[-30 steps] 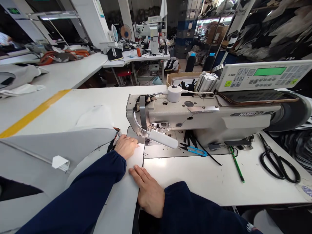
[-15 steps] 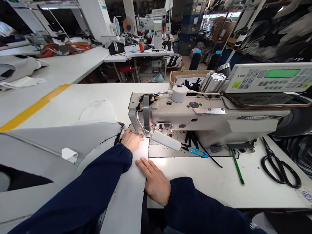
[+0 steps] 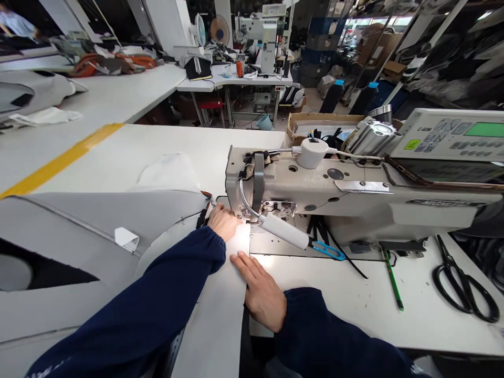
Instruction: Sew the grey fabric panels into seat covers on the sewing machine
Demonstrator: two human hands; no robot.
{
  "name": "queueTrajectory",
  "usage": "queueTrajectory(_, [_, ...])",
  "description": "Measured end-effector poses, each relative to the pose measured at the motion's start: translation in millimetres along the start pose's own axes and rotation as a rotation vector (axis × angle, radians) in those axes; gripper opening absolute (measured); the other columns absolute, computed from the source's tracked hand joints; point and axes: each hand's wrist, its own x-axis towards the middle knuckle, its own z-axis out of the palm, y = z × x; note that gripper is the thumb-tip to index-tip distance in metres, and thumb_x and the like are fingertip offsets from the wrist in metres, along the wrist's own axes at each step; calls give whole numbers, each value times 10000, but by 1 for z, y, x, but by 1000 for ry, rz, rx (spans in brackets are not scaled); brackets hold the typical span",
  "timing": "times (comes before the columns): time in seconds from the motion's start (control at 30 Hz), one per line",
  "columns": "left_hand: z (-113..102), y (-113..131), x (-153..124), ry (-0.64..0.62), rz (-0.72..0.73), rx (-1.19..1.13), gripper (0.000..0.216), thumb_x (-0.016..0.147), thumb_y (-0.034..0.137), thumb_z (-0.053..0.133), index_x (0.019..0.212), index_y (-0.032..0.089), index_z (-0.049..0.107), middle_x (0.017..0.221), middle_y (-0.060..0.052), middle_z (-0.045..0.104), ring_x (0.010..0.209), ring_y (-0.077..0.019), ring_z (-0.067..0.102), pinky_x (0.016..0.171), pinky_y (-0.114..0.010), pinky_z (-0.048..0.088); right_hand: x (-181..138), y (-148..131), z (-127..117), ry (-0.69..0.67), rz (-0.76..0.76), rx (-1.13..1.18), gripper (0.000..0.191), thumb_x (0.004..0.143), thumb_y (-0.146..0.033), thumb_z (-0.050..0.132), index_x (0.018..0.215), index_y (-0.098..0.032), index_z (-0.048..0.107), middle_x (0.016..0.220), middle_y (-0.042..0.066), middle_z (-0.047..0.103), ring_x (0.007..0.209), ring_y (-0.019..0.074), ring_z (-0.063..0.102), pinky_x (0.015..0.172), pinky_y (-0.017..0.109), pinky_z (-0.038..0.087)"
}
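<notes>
The grey fabric panel [image 3: 212,315] lies flat on the white table [image 3: 346,299], its far end under the needle area of the sewing machine [image 3: 334,197]. The left hand [image 3: 223,222] rests on the panel right at the needle, fingers loosely curled, pressing rather than gripping. The right hand [image 3: 262,291] lies open, palm down, on the panel's right edge. Blue thread snips [image 3: 328,250] and black scissors [image 3: 464,286] lie to the right.

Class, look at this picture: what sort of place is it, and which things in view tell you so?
Most likely a sewing workshop or garment factory. An industrial sewing machine stands on the white table, grey fabric lies spread beside it under the left hand, and black shears lie nearby. More sewing stations stand behind.
</notes>
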Motion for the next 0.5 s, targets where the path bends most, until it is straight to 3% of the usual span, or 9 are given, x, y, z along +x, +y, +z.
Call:
queueTrajectory(0.1, [-12,16,-16,6,27,102,231,824,124,433,935,131,636,1002,-144,624,1047,-274,506,956,-442,293,-5,-4,7,189,126,28,452,685,9,356,1084,-104,535,1067,105,572,1018,215,502,888,390,479])
queueTrajectory(0.2, [-21,38,-38,-17,7,94,273,863,325,457,983,113,579,1033,-159,574,1007,-281,515,843,-398,398,-11,-10,15,317,214,5,193,727,-25,401,763,-169,526,762,55,527,786,209,501,726,377,516])
queueTrajectory(0.27, [-26,51,-48,-98,-86,43,378,851,456,438,974,118,553,1010,-150,541,941,-281,543,705,-367,443,-13,-13,17,338,140,-30,193,750,-30,414,824,-161,535,834,63,549,895,219,514,860,423,487])
queueTrajectory(0.33, [-32,60,-51,-186,-190,20,395,823,476,436,975,125,536,1012,-145,514,925,-296,553,639,-364,450,-15,-14,17,329,38,-75,258,794,-38,413,1002,-130,534,1025,84,565,1069,211,483,1018,441,390])
queueTrajectory(0.4, [-37,66,-51,-259,-236,35,332,773,375,471,985,126,526,1041,-150,494,942,-313,549,632,-376,455,-16,-12,18,273,-67,-145,263,857,-76,405,1088,-114,525,1149,94,544,1155,200,445,1069,409,348])
queueTrajectory(0.5, [-42,73,-51,-334,-232,57,307,683,206,474,976,129,525,1065,-147,486,957,-304,547,646,-378,462,-18,-6,20,216,-199,-273,208,898,-119,405,982,-98,594,1123,106,572,1159,226,451,1039,368,390])
